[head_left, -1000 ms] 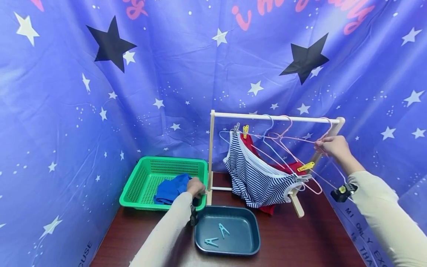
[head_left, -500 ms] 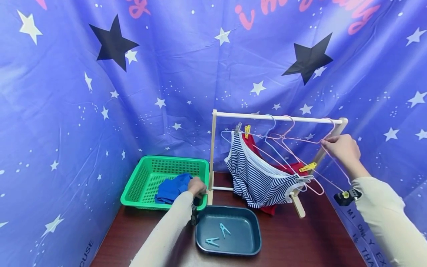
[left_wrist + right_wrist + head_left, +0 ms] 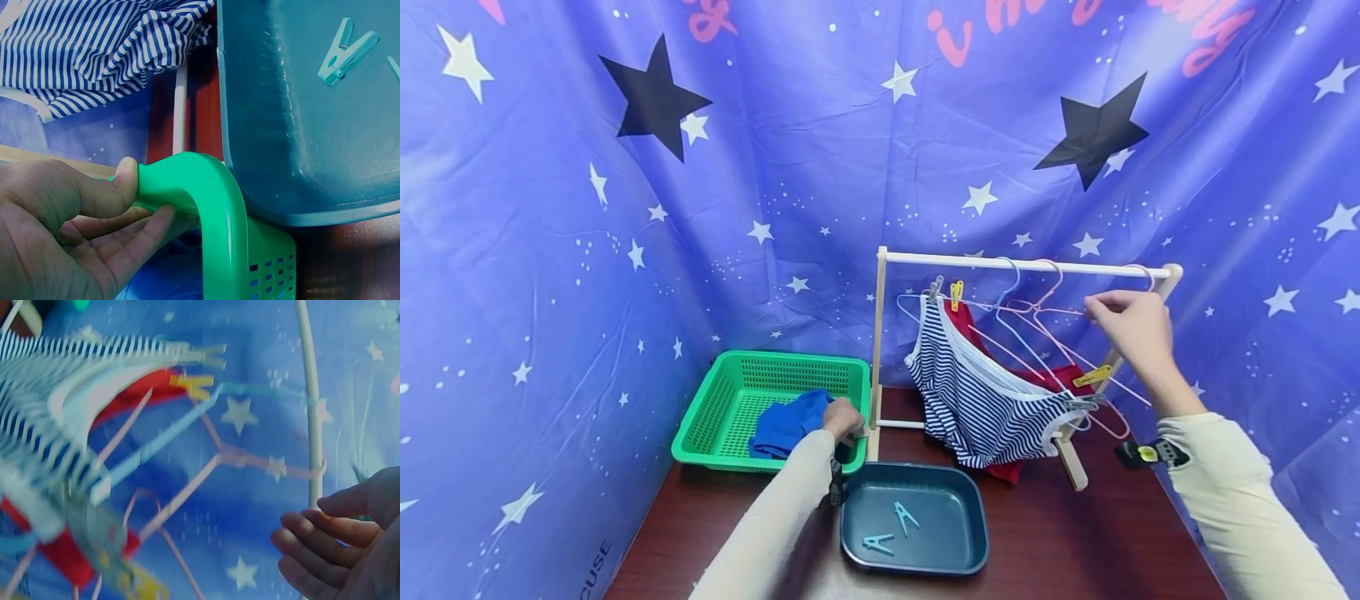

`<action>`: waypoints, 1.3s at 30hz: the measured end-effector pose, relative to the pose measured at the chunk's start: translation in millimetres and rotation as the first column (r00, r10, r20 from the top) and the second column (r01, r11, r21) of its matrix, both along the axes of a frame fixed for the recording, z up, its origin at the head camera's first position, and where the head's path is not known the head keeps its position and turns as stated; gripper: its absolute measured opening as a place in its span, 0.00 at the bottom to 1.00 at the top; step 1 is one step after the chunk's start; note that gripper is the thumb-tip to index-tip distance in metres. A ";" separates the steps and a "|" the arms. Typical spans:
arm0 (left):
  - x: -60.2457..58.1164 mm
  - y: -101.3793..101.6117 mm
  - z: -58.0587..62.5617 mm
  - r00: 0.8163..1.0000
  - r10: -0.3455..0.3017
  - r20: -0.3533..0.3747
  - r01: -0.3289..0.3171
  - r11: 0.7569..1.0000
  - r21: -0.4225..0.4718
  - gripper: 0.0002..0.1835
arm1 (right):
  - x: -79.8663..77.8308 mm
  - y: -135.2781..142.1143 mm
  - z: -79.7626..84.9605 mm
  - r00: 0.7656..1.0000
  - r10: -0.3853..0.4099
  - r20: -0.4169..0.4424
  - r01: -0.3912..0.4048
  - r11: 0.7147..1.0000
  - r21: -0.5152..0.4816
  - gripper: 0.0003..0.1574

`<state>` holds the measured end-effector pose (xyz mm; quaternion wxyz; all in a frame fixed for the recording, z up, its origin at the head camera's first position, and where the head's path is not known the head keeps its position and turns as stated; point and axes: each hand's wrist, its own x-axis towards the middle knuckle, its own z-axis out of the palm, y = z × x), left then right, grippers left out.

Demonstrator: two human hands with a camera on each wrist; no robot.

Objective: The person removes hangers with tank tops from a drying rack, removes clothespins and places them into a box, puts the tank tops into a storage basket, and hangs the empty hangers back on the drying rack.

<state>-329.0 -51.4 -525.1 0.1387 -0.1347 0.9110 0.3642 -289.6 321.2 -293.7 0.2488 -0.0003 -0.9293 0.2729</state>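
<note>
At the green basket's (image 3: 797, 357) right corner, my left hand (image 3: 842, 419) grips the rim, thumb above and fingers below. Crumpled blue cloth (image 3: 782, 425) lies in the basket beside that hand. My right hand (image 3: 1138, 333) is raised by the rack's right end, in front of a pink hanger (image 3: 1150, 277) whose lower part it mostly hides. In the right wrist view its fingers (image 3: 319, 540) are loosely bent near the white rod (image 3: 310, 412), with nothing between them. A blue hanger (image 3: 1006, 287) and another pink hanger (image 3: 1048, 283) hang to its left.
A striped garment (image 3: 992, 408) with grey clothespins (image 3: 936, 289) hangs before a red garment (image 3: 957, 321) with yellow clothespins (image 3: 1092, 376). A dark teal tray (image 3: 936, 546) at the front holds turquoise clothespins (image 3: 877, 544). The rack's wooden foot (image 3: 1071, 465) sticks out forward.
My right hand has come off the rightmost pink hanger's neck and shifted left along the rack. The left hand still grips the basket rim.
</note>
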 end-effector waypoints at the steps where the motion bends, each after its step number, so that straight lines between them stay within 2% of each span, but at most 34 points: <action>1: -0.2 -0.1 -0.1 1.000 -0.001 -0.001 0.001 1.000 0.000 0.06 | -0.7 -5.4 -0.8 0.999 0.047 0.009 -0.046 0.999 -0.028 0.23; 3: -0.1 -0.1 -0.1 1.000 -0.003 -0.001 0.003 1.000 -0.001 0.05 | -2.6 -15.9 -3.2 0.991 0.130 0.035 -0.128 0.989 -0.072 0.22; 6: 0.8 0.1 0.7 1.000 -0.005 0.003 0.005 1.000 -0.002 0.05 | -6.8 -30.6 -8.2 0.978 0.191 0.083 -0.187 0.981 -0.062 0.22; 11: 2.4 0.5 1.5 1.000 0.001 -0.001 -0.001 1.000 0.007 0.06 | -16.7 -49.9 -17.3 0.966 0.221 0.131 -0.224 0.975 0.008 0.20; 17: 2.2 0.7 1.5 1.000 0.007 -0.001 -0.007 1.000 0.019 0.05 | -28.9 -64.2 -25.2 0.946 0.269 0.180 -0.269 0.963 -0.021 0.21; 27: 1.5 0.1 1.1 1.000 0.009 0.005 -0.009 1.000 0.030 0.07 | -46.0 -75.3 -39.7 0.941 0.258 0.221 -0.256 0.966 -0.035 0.19; 33: 1.7 0.7 1.3 1.000 0.009 0.001 -0.009 1.000 0.026 0.09 | -52.0 -81.9 -45.6 0.954 0.223 0.202 -0.209 0.974 -0.090 0.16; 39: 0.7 0.5 1.2 1.000 0.008 0.004 -0.008 1.000 0.020 0.07 | -57.3 -87.3 -46.7 0.965 0.197 0.170 -0.176 0.976 -0.131 0.15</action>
